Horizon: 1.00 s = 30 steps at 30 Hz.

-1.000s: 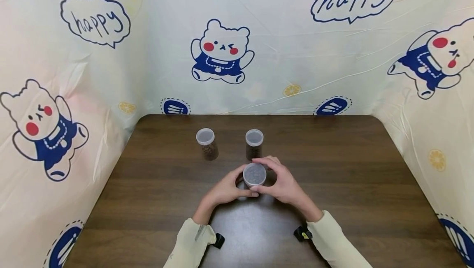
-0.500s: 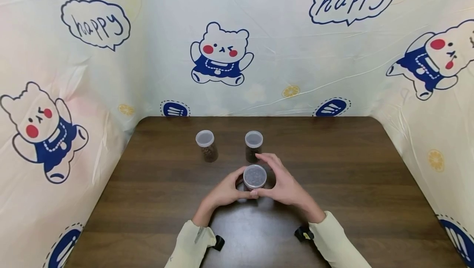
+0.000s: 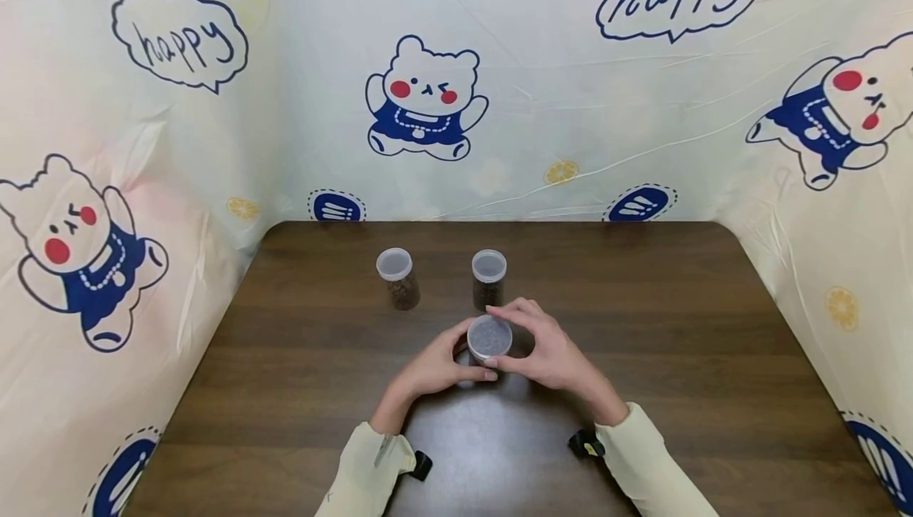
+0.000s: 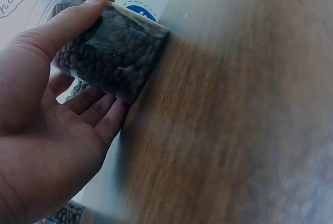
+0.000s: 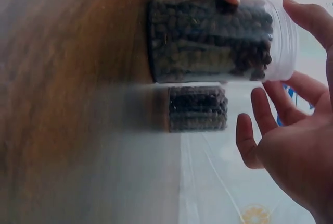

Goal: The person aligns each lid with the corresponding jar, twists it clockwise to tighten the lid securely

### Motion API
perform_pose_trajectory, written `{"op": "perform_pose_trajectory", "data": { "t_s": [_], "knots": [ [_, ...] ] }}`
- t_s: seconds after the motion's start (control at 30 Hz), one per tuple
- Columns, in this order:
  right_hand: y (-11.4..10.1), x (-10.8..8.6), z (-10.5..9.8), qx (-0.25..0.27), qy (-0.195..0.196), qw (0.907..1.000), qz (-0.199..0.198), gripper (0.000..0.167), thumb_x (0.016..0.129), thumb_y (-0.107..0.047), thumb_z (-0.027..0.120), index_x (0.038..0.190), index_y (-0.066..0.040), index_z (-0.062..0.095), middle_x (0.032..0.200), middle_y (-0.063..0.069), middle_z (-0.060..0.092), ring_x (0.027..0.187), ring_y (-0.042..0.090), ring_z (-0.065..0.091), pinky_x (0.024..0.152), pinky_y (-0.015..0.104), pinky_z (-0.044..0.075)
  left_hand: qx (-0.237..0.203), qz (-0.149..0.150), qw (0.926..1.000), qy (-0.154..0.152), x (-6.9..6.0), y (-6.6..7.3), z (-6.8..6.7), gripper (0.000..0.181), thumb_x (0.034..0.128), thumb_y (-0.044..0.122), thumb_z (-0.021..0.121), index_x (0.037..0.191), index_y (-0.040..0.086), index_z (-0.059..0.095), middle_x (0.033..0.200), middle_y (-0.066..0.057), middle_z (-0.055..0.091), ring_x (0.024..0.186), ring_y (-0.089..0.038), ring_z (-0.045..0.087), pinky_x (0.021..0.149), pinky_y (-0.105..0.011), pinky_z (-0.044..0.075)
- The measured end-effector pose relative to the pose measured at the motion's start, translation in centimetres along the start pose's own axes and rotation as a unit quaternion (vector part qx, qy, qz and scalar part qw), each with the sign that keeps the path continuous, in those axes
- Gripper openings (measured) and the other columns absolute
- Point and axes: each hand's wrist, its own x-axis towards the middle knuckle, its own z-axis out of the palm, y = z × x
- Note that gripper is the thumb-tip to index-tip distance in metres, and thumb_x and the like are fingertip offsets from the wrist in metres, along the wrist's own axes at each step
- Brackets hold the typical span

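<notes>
A clear jar of dark coffee beans (image 5: 208, 41) stands upright on the table, between my hands. My left hand (image 3: 433, 364) grips its body, thumb across the near side and fingers around the far side, as the left wrist view shows with the same jar (image 4: 112, 52). On top sits a translucent lid (image 3: 490, 336). My right hand (image 3: 551, 354) holds this lid by its rim, thumb on the near edge and fingertips on the far edge. The right wrist view shows the lid (image 5: 285, 41) on the jar's mouth and my other right fingers curled below it.
Two similar lidded jars of beans stand behind: one far left (image 3: 403, 291), the other (image 3: 488, 292) just beyond my right fingertips. The brown wooden table (image 3: 642, 303) meets a printed curtain (image 3: 542, 89) at the back and sides.
Half a second ago my right fingertips were off the lid's far edge, with the thumb low at the near side. Now they are back around the rim. The left hand keeps its hold.
</notes>
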Motion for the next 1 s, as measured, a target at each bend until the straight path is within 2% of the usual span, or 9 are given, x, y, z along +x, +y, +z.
{"op": "perform_pose_trajectory", "data": {
  "t_s": [0.1, 0.23, 0.37, 0.47, 0.53, 0.63, 0.7, 0.87, 1.0],
  "knots": [
    [-0.6, 0.0, 0.6, -0.009, 0.019, 0.9993, 0.03, 0.066, 0.079, -0.029, 0.095, 0.137, -0.017, 0.068, 0.112, -0.001, 0.062, 0.108, 0.013, 0.059, 0.096, 0.041, 0.053, 0.004, -0.001, 1.0, -0.002, 0.0, 0.0, -0.1, 0.082, 0.0849, 0.026, 0.09, 0.155, 0.029, 0.048, 0.148, 0.004, 0.061, 0.138, -0.017, 0.057, 0.117, -0.032, 0.044],
    [-1.1, 0.1, 1.0, -0.039, 0.034, 0.9964, 0.067, 0.068, 0.073, -0.04, 0.097, 0.128, -0.014, 0.067, 0.111, -0.001, 0.06, 0.105, 0.016, 0.058, 0.093, 0.042, 0.046, 0.009, 0.001, 1.0, 0.0, 0.0, -0.1, -0.2, 0.079, 0.0864, 0.024, 0.089, 0.154, 0.024, 0.049, 0.148, 0.001, 0.061, 0.139, -0.02, 0.056, 0.118, -0.032, 0.043],
    [-1.0, 0.1, 0.5, -0.044, 0.006, 0.9969, 0.065, 0.085, 0.071, -0.046, 0.098, 0.14, -0.018, 0.058, 0.133, 0.0, 0.059, 0.124, 0.021, 0.055, 0.1, 0.045, 0.042, 0.002, 0.004, 1.0, -0.002, 0.0, 0.0, -0.2, 0.075, 0.0886, 0.018, 0.087, 0.154, 0.018, 0.049, 0.15, -0.004, 0.059, 0.142, -0.022, 0.054, 0.121, -0.03, 0.041],
    [-0.4, -0.1, 0.0, -0.007, -0.028, 0.9984, 0.049, 0.093, 0.076, -0.042, 0.095, 0.154, -0.025, 0.048, 0.152, 0.0, 0.052, 0.14, 0.023, 0.049, 0.11, 0.053, 0.045, 0.0, 0.004, 1.0, -0.002, 0.0, 0.0, -0.1, 0.076, 0.0873, 0.019, 0.088, 0.153, 0.019, 0.05, 0.151, -0.002, 0.059, 0.143, -0.021, 0.053, 0.121, -0.03, 0.041],
    [0.0, -0.2, -0.3, 0.021, -0.048, 0.9979, 0.038, 0.09, 0.081, -0.035, 0.093, 0.158, -0.028, 0.045, 0.158, 0.0, 0.05, 0.143, 0.021, 0.048, 0.114, 0.052, 0.046, 0.003, 0.004, 1.0, 0.0, 0.0, 0.0, 0.0, 0.077, 0.0859, 0.022, 0.089, 0.153, 0.021, 0.051, 0.149, 0.0, 0.06, 0.141, -0.019, 0.055, 0.12, -0.03, 0.042],
    [0.6, -0.2, -0.4, 0.038, -0.064, 0.9967, 0.033, 0.082, 0.086, -0.029, 0.09, 0.157, -0.031, 0.049, 0.154, -0.002, 0.055, 0.139, 0.018, 0.051, 0.114, 0.044, 0.047, 0.004, 0.001, 1.0, 0.003, 0.1, -0.1, 0.0, 0.079, 0.0839, 0.025, 0.091, 0.152, 0.026, 0.052, 0.148, 0.003, 0.062, 0.139, -0.017, 0.057, 0.118, -0.03, 0.043],
    [0.7, -0.2, -0.3, 0.036, -0.061, 0.9969, 0.033, 0.077, 0.085, -0.026, 0.09, 0.153, -0.029, 0.054, 0.148, -0.002, 0.059, 0.135, 0.017, 0.053, 0.113, 0.041, 0.047, 0.003, 0.001, 1.0, 0.003, 0.0, -0.1, 0.0, 0.079, 0.0836, 0.025, 0.092, 0.152, 0.027, 0.051, 0.147, 0.004, 0.062, 0.138, -0.016, 0.057, 0.117, -0.031, 0.044],
    [0.3, 0.0, 0.5, 0.009, -0.008, 0.9985, 0.053, 0.073, 0.075, -0.028, 0.098, 0.139, -0.021, 0.064, 0.136, -0.001, 0.065, 0.13, 0.02, 0.054, 0.108, 0.047, 0.049, 0.005, -0.004, 1.0, 0.002, 0.0, -0.1, 0.0, 0.079, 0.0839, 0.026, 0.091, 0.152, 0.027, 0.051, 0.147, 0.004, 0.062, 0.138, -0.017, 0.057, 0.117, -0.032, 0.044],
    [-0.2, 0.1, 1.2, -0.005, 0.009, 0.9955, 0.094, 0.074, 0.07, -0.038, 0.1, 0.129, -0.018, 0.059, 0.129, 0.002, 0.062, 0.123, 0.024, 0.054, 0.103, 0.049, 0.049, 0.007, -0.007, 1.0, -0.001, 0.1, -0.1, -0.1, 0.077, 0.0861, 0.022, 0.089, 0.153, 0.024, 0.051, 0.147, 0.001, 0.061, 0.139, -0.018, 0.056, 0.117, -0.031, 0.043]
  ]
}}
